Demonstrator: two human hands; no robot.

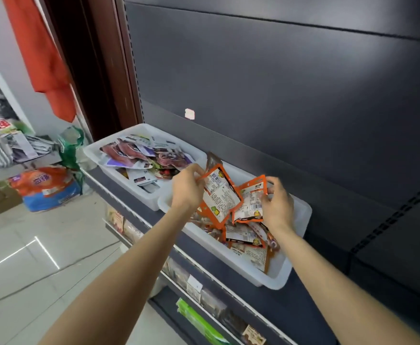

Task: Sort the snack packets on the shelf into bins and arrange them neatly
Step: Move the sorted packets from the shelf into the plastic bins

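My left hand (187, 188) pinches an orange packet (220, 195) by its top edge, and my right hand (277, 202) pinches a second orange packet (250, 202) by its side; both are lifted just above the nearer white bin (301, 215) on the shelf (219, 275). Under them, more orange packets lie in that bin in a loose, crooked heap. The farther white bin (97, 153) holds purple and white packets, also jumbled. So the sorting by kind looks mostly done, I'd judge, but the neat arranging is hardly started in either bin.
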